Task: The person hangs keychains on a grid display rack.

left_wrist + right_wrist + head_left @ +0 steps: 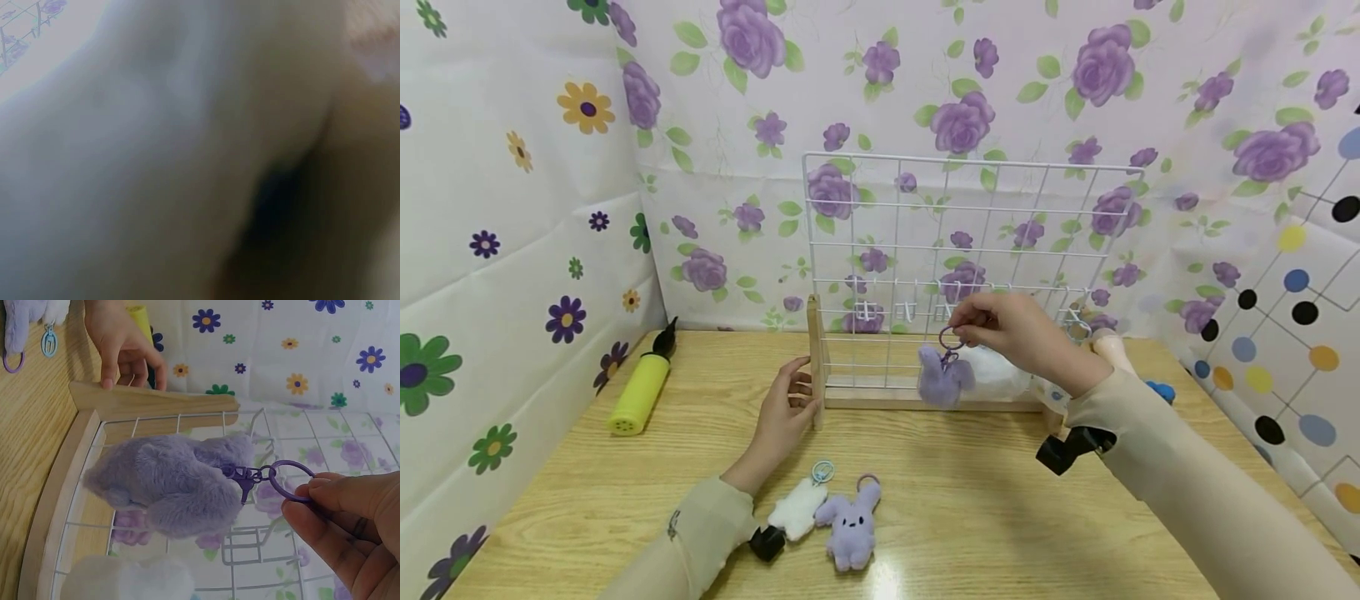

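Observation:
In the head view my right hand (1011,333) pinches the purple ring (950,337) of a fluffy purple plush keychain (945,379) between thumb and fingertips. The plush hangs before a white wire grid rack (917,250) with small hooks (907,312). The right wrist view shows its purple clasp (245,476) linking ring and plush. Against the rack's wooden side post (817,358) rests my left hand (784,408), its fingers loosely bent. Near the left forearm lie a white plush keychain (799,508) and a purple rabbit plush keychain (852,531). The left wrist view is mostly blurred.
A yellow-green pump-like cylinder (642,392) with a black tip lies at the table's left. Behind the rack's right half sits a white fluffy item (996,372). A small blue object (1162,391) is at the far right. Patterned cloth walls surround the wooden table (970,508).

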The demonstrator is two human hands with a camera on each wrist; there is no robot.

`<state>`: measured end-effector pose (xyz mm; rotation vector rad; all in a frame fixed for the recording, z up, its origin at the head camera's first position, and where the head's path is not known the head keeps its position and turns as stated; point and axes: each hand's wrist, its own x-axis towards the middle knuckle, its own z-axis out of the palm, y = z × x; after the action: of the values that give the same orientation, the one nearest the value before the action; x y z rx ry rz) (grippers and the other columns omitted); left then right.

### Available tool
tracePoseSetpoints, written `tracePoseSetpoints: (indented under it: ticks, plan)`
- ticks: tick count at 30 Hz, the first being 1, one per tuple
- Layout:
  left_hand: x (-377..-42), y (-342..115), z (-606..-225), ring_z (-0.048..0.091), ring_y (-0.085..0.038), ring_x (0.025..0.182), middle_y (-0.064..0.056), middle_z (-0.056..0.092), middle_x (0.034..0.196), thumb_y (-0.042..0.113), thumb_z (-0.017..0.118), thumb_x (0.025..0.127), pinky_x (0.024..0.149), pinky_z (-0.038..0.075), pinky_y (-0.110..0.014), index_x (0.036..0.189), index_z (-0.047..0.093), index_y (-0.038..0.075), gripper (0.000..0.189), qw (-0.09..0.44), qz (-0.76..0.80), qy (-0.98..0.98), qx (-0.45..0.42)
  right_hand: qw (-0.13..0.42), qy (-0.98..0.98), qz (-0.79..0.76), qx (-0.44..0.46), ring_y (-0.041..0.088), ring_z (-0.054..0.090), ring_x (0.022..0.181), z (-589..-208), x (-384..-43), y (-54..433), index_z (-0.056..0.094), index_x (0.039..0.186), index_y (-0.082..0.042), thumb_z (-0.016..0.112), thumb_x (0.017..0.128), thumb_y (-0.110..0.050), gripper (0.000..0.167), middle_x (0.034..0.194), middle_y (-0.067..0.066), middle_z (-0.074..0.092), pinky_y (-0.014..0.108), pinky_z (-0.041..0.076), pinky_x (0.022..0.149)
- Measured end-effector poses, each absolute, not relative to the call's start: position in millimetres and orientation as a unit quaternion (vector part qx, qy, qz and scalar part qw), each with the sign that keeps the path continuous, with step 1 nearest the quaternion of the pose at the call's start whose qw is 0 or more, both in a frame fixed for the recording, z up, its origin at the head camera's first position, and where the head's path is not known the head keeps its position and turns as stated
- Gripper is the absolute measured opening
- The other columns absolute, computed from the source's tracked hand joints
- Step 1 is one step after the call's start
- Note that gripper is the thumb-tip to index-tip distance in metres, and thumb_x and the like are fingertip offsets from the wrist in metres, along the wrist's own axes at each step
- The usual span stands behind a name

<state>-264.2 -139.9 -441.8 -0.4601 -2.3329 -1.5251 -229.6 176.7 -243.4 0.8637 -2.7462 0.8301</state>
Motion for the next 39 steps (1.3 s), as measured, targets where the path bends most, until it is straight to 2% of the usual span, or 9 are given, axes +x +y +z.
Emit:
tracePoseSetpoints:
  ticks: [15, 24, 39]
  plan:
    - [-262.7, -139.1, -440.2, 0.058, -0.029, 0.097, -0.020, 0.055, 0.113, -0.009, 0.065, 0.083, 0.076, 0.052, -0.023, 0.140, 0.039, 0.008, 0.065, 0.157, -0.540, -0.812, -0.156, 0.098, -0.920, 0.280, 0.257, 0.017, 0.067, 0.081, -246.6, -243.6, 181.0, 0.068, 0.098, -0.006, 0.062, 0.091, -0.003, 0.009, 0.091, 0.008, 0.070, 0.026, 0.056, 0.071]
    - [-262.7, -139.0, -440.7, 0.058, -0.029, 0.097, -0.019, 0.055, 0.114, -0.009, 0.065, 0.084, 0.077, 0.052, -0.022, 0.140, 0.039, 0.009, 0.065, 0.156, -0.539, -0.813, -0.155, 0.088, -0.925, 0.275, 0.248, 0.019, 0.068, 0.082, -251.4, -249.3, 181.0, 0.067, 0.099, -0.006, 0.061, 0.092, -0.004, 0.009, 0.094, 0.013, 0.070, 0.029, 0.057, 0.073]
    - [-264.3, -139.5, -443.1, 0.058, -0.028, 0.096, -0.019, 0.056, 0.113, -0.009, 0.065, 0.084, 0.076, 0.052, -0.022, 0.140, 0.039, 0.010, 0.065, 0.163, -0.538, -0.811, -0.160, 0.082, -0.930, 0.268, 0.238, 0.017, 0.068, 0.081, -257.8, -253.6, 181.2, 0.067, 0.097, -0.009, 0.062, 0.093, -0.007, 0.008, 0.091, 0.007, 0.071, 0.032, 0.057, 0.074]
